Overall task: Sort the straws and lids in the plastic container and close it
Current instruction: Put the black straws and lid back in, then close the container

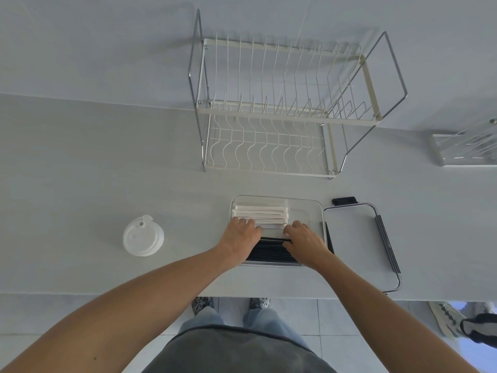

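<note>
A clear plastic container (pixel 317 211) sits on the white counter in front of me. White paper-wrapped straws (pixel 261 211) lie in its far half, and black straws (pixel 271 251) lie in its near half. My left hand (pixel 238 238) rests over the container's left side with fingertips on the white straws. My right hand (pixel 305 242) reaches in from the right, its fingertips touching the ends of the white straws. A stack of white cup lids (pixel 143 236) stands on the counter to the left. The container's clear cover (pixel 357 246) with black clips lies to the right.
A two-tier wire dish rack (pixel 282 111) stands behind the container against the wall. A clear acrylic holder (pixel 465 149) is at the far right. The counter's front edge runs below my forearms. Another person's shoes (pixel 462 323) are on the floor at right.
</note>
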